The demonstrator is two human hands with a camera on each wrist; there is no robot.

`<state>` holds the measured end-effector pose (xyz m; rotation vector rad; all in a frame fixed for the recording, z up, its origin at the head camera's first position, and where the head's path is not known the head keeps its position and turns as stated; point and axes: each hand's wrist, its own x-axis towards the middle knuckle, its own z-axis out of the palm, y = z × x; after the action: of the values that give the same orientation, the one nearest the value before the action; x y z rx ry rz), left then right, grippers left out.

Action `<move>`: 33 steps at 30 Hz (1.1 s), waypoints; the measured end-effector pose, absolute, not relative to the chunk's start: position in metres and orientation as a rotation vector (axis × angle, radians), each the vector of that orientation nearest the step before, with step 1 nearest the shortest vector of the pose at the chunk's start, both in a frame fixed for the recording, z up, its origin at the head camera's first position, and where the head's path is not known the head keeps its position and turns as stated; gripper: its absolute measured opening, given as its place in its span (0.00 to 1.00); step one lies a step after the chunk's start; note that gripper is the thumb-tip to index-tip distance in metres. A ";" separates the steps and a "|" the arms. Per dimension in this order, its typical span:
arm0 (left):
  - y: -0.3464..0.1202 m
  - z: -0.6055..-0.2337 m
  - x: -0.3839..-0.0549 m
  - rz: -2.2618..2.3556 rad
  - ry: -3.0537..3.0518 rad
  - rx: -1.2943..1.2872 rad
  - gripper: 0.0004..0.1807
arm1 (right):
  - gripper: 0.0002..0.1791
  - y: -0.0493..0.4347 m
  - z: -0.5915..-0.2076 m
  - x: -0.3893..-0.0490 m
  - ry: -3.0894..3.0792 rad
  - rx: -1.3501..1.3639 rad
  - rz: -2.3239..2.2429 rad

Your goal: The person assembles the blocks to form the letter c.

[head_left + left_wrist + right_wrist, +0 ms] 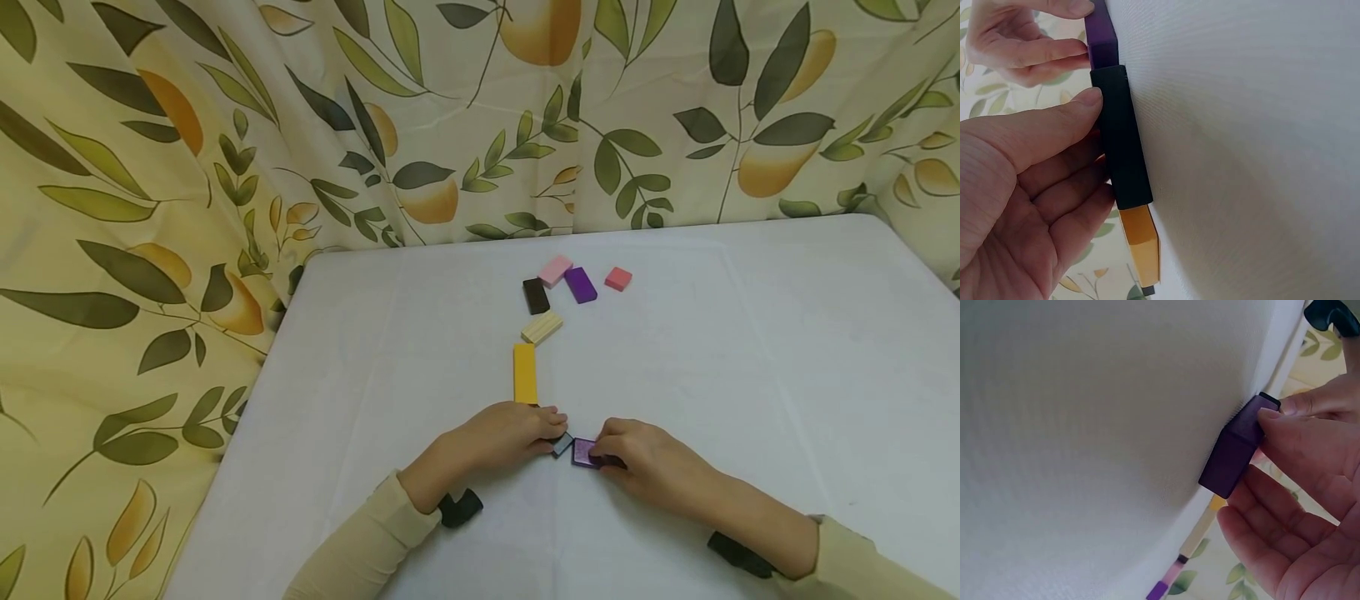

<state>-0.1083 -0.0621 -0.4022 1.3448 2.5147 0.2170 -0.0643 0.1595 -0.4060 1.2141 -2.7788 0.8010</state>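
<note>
My left hand (506, 433) holds a dark blue-black block (1124, 140) on the white table, thumb on one long edge and fingers along its far side. To its right, my right hand (648, 457) pinches a purple block (1239, 447) between thumb and fingers. In the left wrist view the purple block's end meets the dark block's end. Just beyond the left hand lies a yellow block (525, 373). A natural wood block (542, 327) touches or nearly touches its far end. My right fingers partly cover the purple block in the head view.
Farther back lie a black block (536, 296), a pink block (556, 271), another purple block (581, 285) and a small coral-red block (618, 278). A white cloth covers the table (675, 350). A leaf-and-fruit patterned curtain (465, 125) hangs behind and at the left.
</note>
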 end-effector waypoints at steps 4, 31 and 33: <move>-0.062 -0.402 -0.108 0.212 2.518 1.347 0.21 | 0.12 0.159 -0.405 -0.064 -2.780 1.214 0.795; -0.065 -0.402 -0.109 0.203 2.548 1.377 0.21 | 0.18 0.158 -0.403 -0.063 -2.928 1.100 0.786; -0.065 -0.401 -0.109 0.221 2.546 1.379 0.21 | 0.18 0.159 -0.402 -0.064 -2.933 1.096 0.801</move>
<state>-0.1093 -0.0655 -0.4010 1.3785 2.5459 0.2215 -0.0636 0.1589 -0.4022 1.0965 -2.9330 0.8009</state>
